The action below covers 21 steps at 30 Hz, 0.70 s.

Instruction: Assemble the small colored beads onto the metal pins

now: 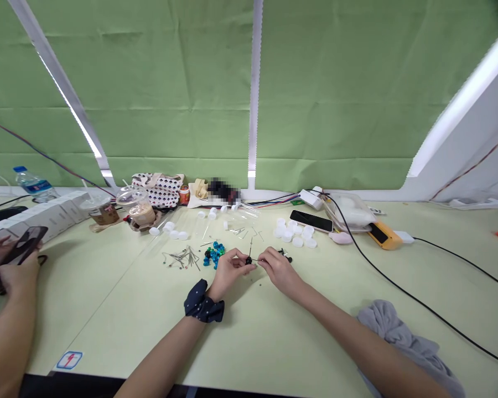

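My left hand [228, 272], with a dark dotted scrunchie [203, 303] at its wrist, pinches a small round black piece [249, 260]. A thin metal pin [250, 244] stands up from that piece. The closed fingertips of my right hand [279, 271] hold another thin metal rod [255, 260], whose end meets the black piece's side; whether it goes in I cannot tell. Left of my left hand lies a pile of small blue, green and black pieces [214, 254]. Loose metal pins [184, 257] spread farther left. Beyond my right hand are a few black bits [288, 257].
White round caps [295, 232], a phone [311, 220] and clear tubes [209, 225] lie behind my hands. Drinks cups [141, 213] stand back left. A black cable [382, 268] crosses the right side near a grey cloth [402, 337]. Another person's hands [19, 271] hold a phone at left.
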Tool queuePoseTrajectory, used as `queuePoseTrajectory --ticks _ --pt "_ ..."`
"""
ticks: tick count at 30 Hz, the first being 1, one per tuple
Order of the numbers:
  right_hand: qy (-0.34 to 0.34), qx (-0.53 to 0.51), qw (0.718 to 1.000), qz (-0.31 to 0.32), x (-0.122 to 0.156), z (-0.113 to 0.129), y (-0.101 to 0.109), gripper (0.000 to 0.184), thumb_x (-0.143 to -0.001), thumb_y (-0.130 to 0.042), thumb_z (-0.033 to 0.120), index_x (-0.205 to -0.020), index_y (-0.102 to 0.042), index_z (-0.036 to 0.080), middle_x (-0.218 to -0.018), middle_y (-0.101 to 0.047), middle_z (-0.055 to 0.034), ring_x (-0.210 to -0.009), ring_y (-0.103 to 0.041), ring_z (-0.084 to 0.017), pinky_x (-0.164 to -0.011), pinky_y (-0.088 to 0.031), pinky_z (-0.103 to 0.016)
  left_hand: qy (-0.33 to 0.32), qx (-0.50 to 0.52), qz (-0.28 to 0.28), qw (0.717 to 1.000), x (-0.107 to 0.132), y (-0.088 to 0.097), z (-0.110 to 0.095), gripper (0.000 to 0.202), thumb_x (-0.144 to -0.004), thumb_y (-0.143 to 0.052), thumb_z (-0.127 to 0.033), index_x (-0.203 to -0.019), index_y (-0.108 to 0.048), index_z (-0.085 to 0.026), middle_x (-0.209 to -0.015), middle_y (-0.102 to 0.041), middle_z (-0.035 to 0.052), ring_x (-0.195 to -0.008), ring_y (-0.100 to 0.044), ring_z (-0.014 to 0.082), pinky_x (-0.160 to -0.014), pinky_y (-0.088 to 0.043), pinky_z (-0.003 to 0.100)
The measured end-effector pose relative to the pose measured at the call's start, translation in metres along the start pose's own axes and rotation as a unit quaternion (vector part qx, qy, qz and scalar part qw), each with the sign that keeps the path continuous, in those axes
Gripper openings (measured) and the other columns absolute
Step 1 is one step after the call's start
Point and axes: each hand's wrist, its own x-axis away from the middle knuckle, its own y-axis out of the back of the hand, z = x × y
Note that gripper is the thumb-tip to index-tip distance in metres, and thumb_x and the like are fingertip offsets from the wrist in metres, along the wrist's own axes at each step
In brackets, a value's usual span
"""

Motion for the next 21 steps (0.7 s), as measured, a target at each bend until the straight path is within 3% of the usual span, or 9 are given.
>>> queuePoseTrajectory --ticks 9,21 --pt "0.021 -0.003 0.999 -0.034 0.0016 0.0029 0.0000 0.017 -0.090 -0.035 0.012 -0.086 -0.050 0.019 -0.085 -0.047 -0.0052 -0.075 -0.051 -0.015 -0.067 -0.043 -0.028 0.030 0.058 0.014 0.998 -0.0003 -0.0012 0.0011 0.031 -0.059 -0.076 -0.025 -0.073 -0.050 -0.015 -0.056 -0.055 -0.0046 -0.048 -0.058 0.0108 -0.050 -0.047 0.023" --pt "0.054 0.119 0.989 -0.063 0.0019 0.0031 0.0000 0.020 -0.089 -0.036 0.012 -0.081 -0.053 0.018 -0.079 -0.048 -0.0055 -0.072 -0.046 -0.016 -0.060 -0.038 -0.026 0.033 0.054 0.021 0.998 0.0017 -0.0016 0.0011 0.033 -0.058 -0.077 -0.024 -0.071 -0.048 -0.015 -0.056 -0.058 -0.0038 -0.045 -0.057 0.0097 -0.049 -0.047 0.022"
